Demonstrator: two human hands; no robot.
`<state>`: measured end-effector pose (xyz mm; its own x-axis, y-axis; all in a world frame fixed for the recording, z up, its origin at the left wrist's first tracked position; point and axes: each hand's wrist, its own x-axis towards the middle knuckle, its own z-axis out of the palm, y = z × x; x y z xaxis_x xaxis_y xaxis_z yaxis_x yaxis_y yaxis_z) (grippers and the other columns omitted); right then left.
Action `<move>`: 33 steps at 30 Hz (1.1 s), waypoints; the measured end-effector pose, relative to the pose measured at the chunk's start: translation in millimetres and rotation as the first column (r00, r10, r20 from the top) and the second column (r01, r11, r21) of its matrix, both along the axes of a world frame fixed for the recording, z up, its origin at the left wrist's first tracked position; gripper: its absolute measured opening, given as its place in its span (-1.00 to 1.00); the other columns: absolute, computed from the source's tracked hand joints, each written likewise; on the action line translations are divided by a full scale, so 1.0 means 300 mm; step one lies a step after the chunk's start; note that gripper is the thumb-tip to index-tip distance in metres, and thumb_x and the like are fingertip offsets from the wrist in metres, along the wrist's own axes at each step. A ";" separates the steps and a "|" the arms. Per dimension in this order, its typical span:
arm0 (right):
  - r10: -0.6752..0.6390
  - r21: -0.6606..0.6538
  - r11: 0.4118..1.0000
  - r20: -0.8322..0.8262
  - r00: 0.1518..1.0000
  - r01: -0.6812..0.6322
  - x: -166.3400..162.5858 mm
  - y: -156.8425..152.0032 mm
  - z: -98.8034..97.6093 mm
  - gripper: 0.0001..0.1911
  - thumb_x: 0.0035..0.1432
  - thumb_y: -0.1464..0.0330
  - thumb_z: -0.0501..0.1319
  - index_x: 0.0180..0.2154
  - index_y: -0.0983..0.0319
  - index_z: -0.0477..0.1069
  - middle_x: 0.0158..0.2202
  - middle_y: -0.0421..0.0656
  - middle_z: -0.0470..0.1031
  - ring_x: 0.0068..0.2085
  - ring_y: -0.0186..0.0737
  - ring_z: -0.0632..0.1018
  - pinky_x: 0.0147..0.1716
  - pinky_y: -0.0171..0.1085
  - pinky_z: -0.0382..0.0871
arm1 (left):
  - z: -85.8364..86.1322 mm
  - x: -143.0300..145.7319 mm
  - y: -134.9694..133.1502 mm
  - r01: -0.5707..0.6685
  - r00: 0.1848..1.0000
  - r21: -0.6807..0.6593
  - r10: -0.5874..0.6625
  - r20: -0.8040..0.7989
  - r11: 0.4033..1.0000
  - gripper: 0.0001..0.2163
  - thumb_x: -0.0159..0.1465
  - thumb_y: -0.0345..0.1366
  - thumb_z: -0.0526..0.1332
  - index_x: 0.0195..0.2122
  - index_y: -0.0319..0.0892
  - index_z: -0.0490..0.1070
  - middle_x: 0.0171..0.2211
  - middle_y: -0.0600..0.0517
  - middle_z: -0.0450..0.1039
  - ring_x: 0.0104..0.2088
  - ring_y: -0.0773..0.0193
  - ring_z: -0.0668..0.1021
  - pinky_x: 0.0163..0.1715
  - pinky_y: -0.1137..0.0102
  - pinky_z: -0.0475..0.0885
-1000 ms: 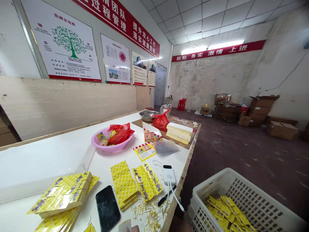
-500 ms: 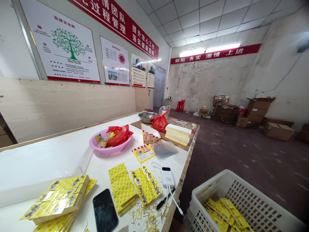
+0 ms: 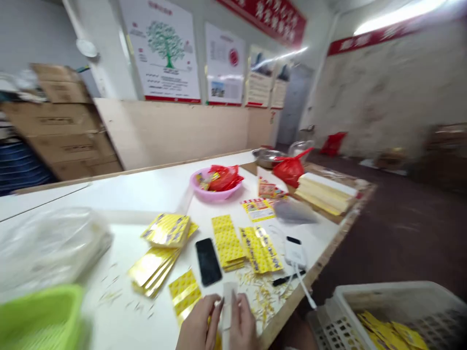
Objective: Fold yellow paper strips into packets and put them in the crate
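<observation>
My left hand [image 3: 200, 321] and my right hand [image 3: 243, 323] are close together at the table's front edge, both blurred. A narrow white strip [image 3: 228, 311] stands up between them, with my right fingers closed on it. My left fingers are bent together against its left side; what they pinch is hidden, though bits of yellow show beneath. A yellow printed sheet [image 3: 185, 294] lies left of my left hand. Beyond are a black phone [image 3: 208, 262], a stack of yellow packet sheets [image 3: 228, 243] and another yellow sheet set [image 3: 260, 250]. Further left sits a piled stack of yellow packets [image 3: 168, 231].
A white power bank [image 3: 295, 253] with cables and a black pen [image 3: 288, 278] lie near the right edge, among yellow scraps [image 3: 262, 296]. A pink basin [image 3: 215, 194] stands further back. A green basket [image 3: 40, 316] is at left, a white crate [image 3: 386, 291] at right.
The view has swung left and down, bringing the green basket and stacked cartons into sight. Both my hands and the white strip between them now show at the bottom.
</observation>
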<state>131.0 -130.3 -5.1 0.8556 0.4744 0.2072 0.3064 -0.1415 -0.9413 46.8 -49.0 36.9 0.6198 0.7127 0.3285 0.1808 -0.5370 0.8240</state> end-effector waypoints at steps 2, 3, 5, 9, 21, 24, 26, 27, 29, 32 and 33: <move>0.085 0.044 0.996 -0.106 0.991 -0.081 0.004 0.008 -0.026 -0.58 0.30 0.04 -0.06 -0.24 0.21 0.36 -0.42 -0.17 0.47 -0.39 -0.27 0.52 -0.39 -0.33 0.43 | 0.006 -0.067 0.066 0.029 0.994 0.134 -0.015 -0.105 0.991 -0.81 0.34 -0.18 0.06 -0.20 -0.06 0.44 -0.29 -0.02 0.48 -0.22 0.19 0.53 -0.21 0.31 0.48; 0.117 0.074 0.992 -0.164 0.979 -0.106 0.011 0.012 -0.031 -0.57 0.27 0.01 -0.04 -0.28 0.21 0.34 -0.47 -0.19 0.46 -0.43 -0.27 0.51 -0.42 -0.34 0.42 | 0.008 -0.099 0.099 0.008 0.990 0.194 0.020 -0.141 0.981 -0.81 0.34 -0.21 0.05 -0.18 -0.08 0.42 -0.25 -0.04 0.47 -0.18 0.18 0.52 -0.17 0.28 0.47; 0.158 0.115 0.985 -0.264 0.951 -0.131 0.033 0.019 -0.023 -0.56 0.19 -0.05 0.04 -0.33 0.21 0.31 -0.51 -0.21 0.46 -0.47 -0.27 0.50 -0.47 -0.36 0.40 | 0.000 -0.149 0.159 -0.046 0.974 0.282 0.106 -0.200 0.958 -0.82 0.33 -0.23 0.07 -0.13 -0.11 0.39 -0.18 -0.06 0.44 -0.10 0.15 0.48 -0.09 0.21 0.44; 0.184 0.120 0.982 -0.493 0.851 -0.143 0.074 0.032 0.044 -0.52 0.04 -0.11 0.16 -0.37 0.19 0.27 -0.61 -0.26 0.43 -0.58 -0.25 0.48 -0.62 -0.35 0.35 | -0.060 -0.181 0.231 -0.061 0.951 0.316 0.151 -0.269 0.947 -0.65 0.19 -0.14 0.27 -0.04 -0.16 0.34 -0.06 -0.12 0.36 0.00 0.04 0.40 0.01 0.08 0.37; 0.250 0.230 0.963 -0.582 0.774 -0.138 -0.039 0.205 0.048 -0.55 -0.02 -0.02 0.29 -0.42 0.21 0.25 -0.56 -0.35 0.39 -0.55 -0.38 0.47 -0.54 -0.37 0.45 | -0.153 -0.145 0.277 -0.106 0.971 0.110 0.127 -0.204 0.988 -0.90 0.19 -0.32 0.28 -0.45 -0.20 0.44 -0.29 -0.02 0.37 -0.22 0.22 0.39 -0.18 0.29 0.37; 0.221 0.195 0.971 -0.540 0.812 -0.135 -0.050 0.228 0.029 -0.54 0.01 -0.03 0.26 -0.44 0.22 0.24 -0.58 -0.34 0.38 -0.57 -0.40 0.43 -0.57 -0.40 0.40 | -0.153 -0.143 0.277 -0.101 0.970 0.087 0.118 -0.214 0.991 -0.89 0.20 -0.29 0.28 -0.44 -0.19 0.44 -0.28 -0.01 0.38 -0.21 0.21 0.38 -0.17 0.29 0.36; 0.220 0.184 0.973 -0.528 0.820 -0.142 -0.053 0.233 0.030 -0.55 0.02 -0.02 0.26 -0.43 0.22 0.25 -0.56 -0.33 0.40 -0.56 -0.39 0.44 -0.56 -0.39 0.40 | -0.150 -0.143 0.276 -0.102 0.969 0.078 0.117 -0.219 0.992 -0.87 0.21 -0.28 0.27 -0.44 -0.20 0.44 -0.27 -0.02 0.38 -0.21 0.21 0.38 -0.18 0.29 0.36; 0.225 0.182 0.972 -0.525 0.821 -0.150 -0.054 0.233 0.033 -0.57 0.03 -0.01 0.26 -0.42 0.22 0.25 -0.55 -0.32 0.41 -0.54 -0.39 0.44 -0.54 -0.39 0.41 | -0.149 -0.142 0.276 -0.102 0.968 0.075 0.116 -0.222 0.992 -0.87 0.21 -0.27 0.27 -0.44 -0.20 0.44 -0.27 -0.02 0.38 -0.21 0.20 0.38 -0.18 0.30 0.36; 0.223 0.169 0.973 -0.507 0.832 -0.157 -0.058 0.232 0.040 -0.58 0.05 0.00 0.25 -0.42 0.22 0.26 -0.54 -0.32 0.41 -0.54 -0.39 0.44 -0.53 -0.40 0.40 | -0.147 -0.141 0.276 -0.099 0.967 0.070 0.113 -0.227 0.993 -0.86 0.22 -0.27 0.25 -0.44 -0.20 0.44 -0.27 -0.03 0.38 -0.21 0.20 0.37 -0.18 0.30 0.36; 0.213 0.142 0.976 -0.482 0.850 -0.164 -0.068 0.231 0.050 -0.56 0.04 -0.02 0.25 -0.42 0.22 0.25 -0.54 -0.31 0.41 -0.52 -0.37 0.45 -0.51 -0.37 0.41 | -0.147 -0.138 0.276 -0.100 0.964 0.067 0.113 -0.240 0.993 -0.85 0.23 -0.27 0.25 -0.44 -0.21 0.44 -0.27 -0.03 0.38 -0.21 0.20 0.37 -0.18 0.30 0.35; 0.214 0.132 0.976 -0.474 0.854 -0.171 -0.071 0.232 0.053 -0.56 0.03 -0.03 0.24 -0.41 0.22 0.25 -0.54 -0.30 0.42 -0.51 -0.36 0.46 -0.50 -0.36 0.41 | -0.147 -0.137 0.276 -0.102 0.962 0.066 0.115 -0.246 0.993 -0.85 0.22 -0.27 0.25 -0.45 -0.21 0.44 -0.28 -0.03 0.38 -0.21 0.19 0.37 -0.18 0.30 0.35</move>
